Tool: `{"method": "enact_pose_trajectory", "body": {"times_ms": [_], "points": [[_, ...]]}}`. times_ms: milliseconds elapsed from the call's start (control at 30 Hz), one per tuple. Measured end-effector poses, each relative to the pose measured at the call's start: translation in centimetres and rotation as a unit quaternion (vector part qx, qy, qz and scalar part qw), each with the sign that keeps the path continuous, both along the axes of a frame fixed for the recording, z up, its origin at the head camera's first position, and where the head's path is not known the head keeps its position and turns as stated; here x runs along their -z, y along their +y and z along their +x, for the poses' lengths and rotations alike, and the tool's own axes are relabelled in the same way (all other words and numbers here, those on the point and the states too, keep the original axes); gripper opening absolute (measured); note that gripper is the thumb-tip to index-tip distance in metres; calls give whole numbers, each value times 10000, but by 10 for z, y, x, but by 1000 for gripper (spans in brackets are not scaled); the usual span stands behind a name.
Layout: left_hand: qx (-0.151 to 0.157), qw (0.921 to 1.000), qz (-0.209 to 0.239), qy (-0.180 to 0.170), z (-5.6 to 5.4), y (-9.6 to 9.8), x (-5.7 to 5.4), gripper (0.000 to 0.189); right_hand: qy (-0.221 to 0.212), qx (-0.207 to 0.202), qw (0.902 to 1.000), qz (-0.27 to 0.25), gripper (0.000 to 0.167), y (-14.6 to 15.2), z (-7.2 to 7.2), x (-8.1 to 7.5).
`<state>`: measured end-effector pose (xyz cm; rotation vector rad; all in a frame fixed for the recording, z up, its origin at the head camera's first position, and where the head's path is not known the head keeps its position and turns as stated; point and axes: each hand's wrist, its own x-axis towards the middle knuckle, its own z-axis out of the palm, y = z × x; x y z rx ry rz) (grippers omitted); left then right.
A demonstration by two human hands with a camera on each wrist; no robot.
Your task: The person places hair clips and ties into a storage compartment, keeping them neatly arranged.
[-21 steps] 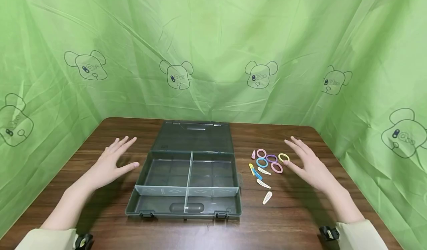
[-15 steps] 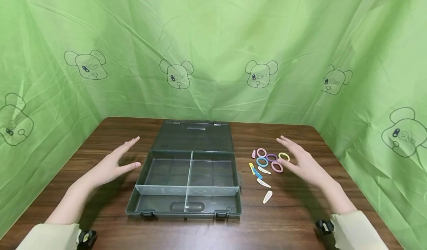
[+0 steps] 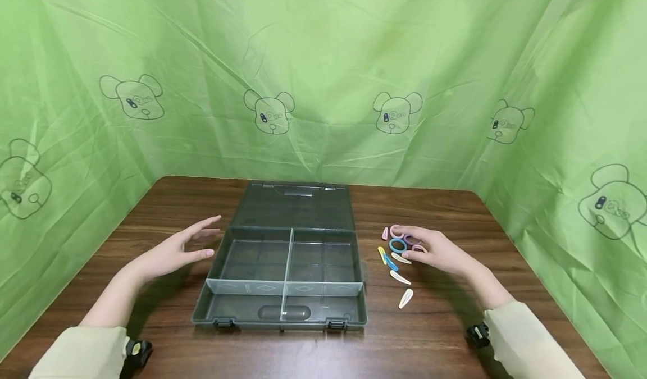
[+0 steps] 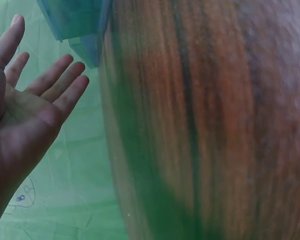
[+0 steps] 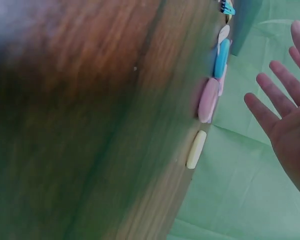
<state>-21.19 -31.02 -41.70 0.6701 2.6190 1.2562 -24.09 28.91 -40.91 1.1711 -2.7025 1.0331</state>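
My right hand (image 3: 442, 252) hovers over the hair ties at the right, fingers extended and holding nothing. Beneath its fingertips lie a blue hair tie (image 3: 390, 245), a pink one and a purple one, partly covered. A yellow hair tie (image 5: 196, 150) shows in the right wrist view but is hidden in the head view. Nearer me are white snap hair clips (image 3: 400, 278), with a yellow clip (image 3: 381, 255) and a blue clip (image 3: 390, 264) crossing. My left hand (image 3: 174, 252), its fingers spread, hangs beside the grey translucent divided box (image 3: 278, 326).
The box's lid (image 3: 298, 208) lies folded back behind it, and pale dividers (image 3: 242, 287) split it into several compartments. A small pink clip (image 3: 385, 233) lies left of the hair ties. Green cloth (image 3: 328, 59) walls in the brown wooden table (image 3: 303, 359).
My right hand has moved left and down over the hair ties, covering the yellow one in the head view. The left hand has shifted slightly right, toward the box.
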Motion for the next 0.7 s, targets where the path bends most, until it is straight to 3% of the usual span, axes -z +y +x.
{"method": "enact_pose_trajectory", "body": {"times_ms": [67,233,433,700], "points": [[59,9999,76,-120,-3,-1,3,69,-106,-218,9997,-62,50,-2,-4,3],[55,9988,152,-457,-10,-1,7,68,-50,-50,9996,261,44,-5,-15,8],[126,9978,60,-641,-16,6,7,68,-447,-93,9981,413,40,-7,-26,11],[327,9963,-39,-796,-25,8,8,69,-62,24,9958,909,31,-4,-38,16]]}}
